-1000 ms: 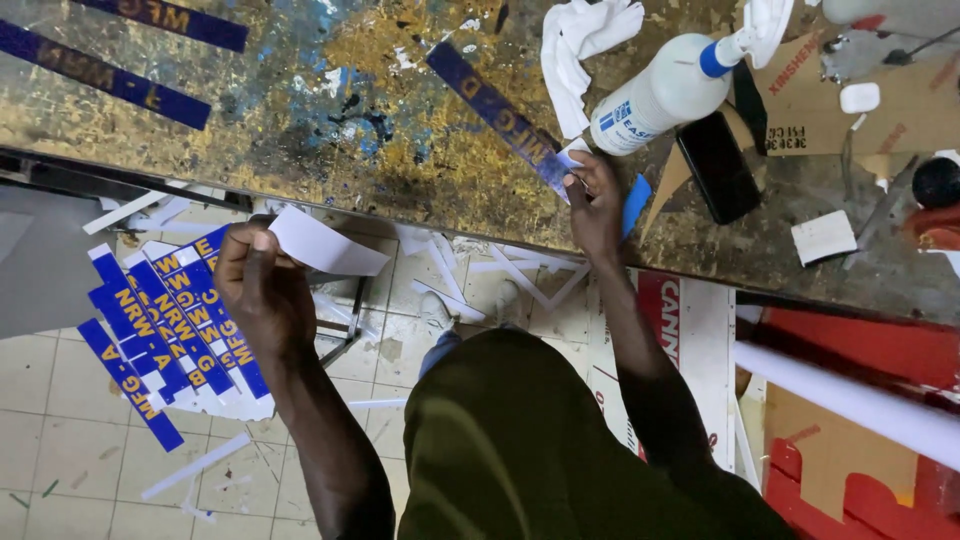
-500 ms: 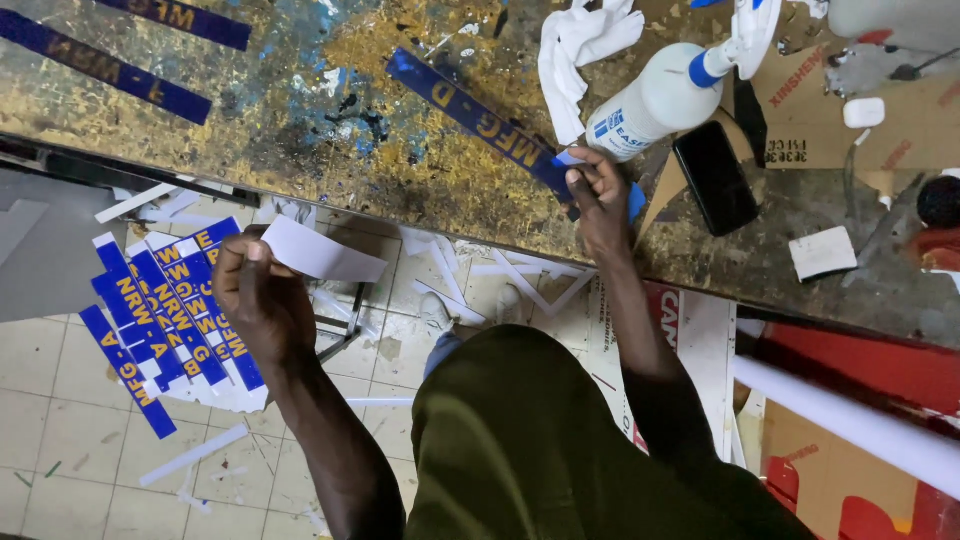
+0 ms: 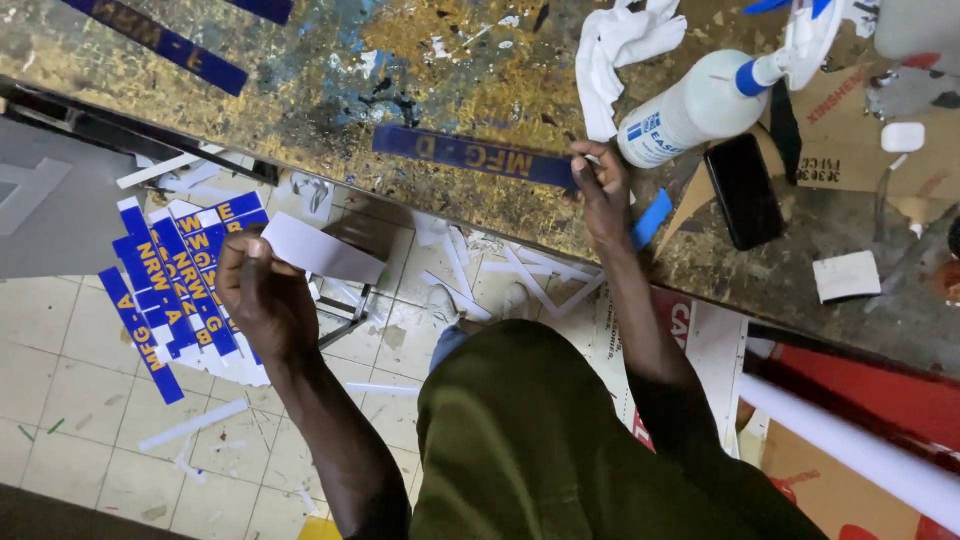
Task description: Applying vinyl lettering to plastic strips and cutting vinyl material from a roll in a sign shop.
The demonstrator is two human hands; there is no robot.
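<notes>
My left hand (image 3: 262, 295) is held out over the floor and grips a fan of several blue strips with yellow letters (image 3: 170, 285) together with a white backing strip (image 3: 322, 250). My right hand (image 3: 600, 190) rests on the paint-stained workbench (image 3: 330, 80), its fingers pinching the right end of one long blue lettered strip (image 3: 470, 155) that lies flat on the bench. A small plain blue piece (image 3: 652, 217) lies just right of that hand.
A white spray bottle with a blue collar (image 3: 700, 105), a crumpled white cloth (image 3: 615, 55), a black phone (image 3: 745, 190), cardboard (image 3: 850, 130) and a white pad (image 3: 846, 275) lie on the bench's right. Another blue strip (image 3: 165, 42) lies far left. White strips litter the tiled floor (image 3: 90, 400). A white tube (image 3: 850, 445) runs at lower right.
The long blue strip under my right hand has swung from a steep slant to nearly level on the bench. My left hand with its fan of strips has barely moved.
</notes>
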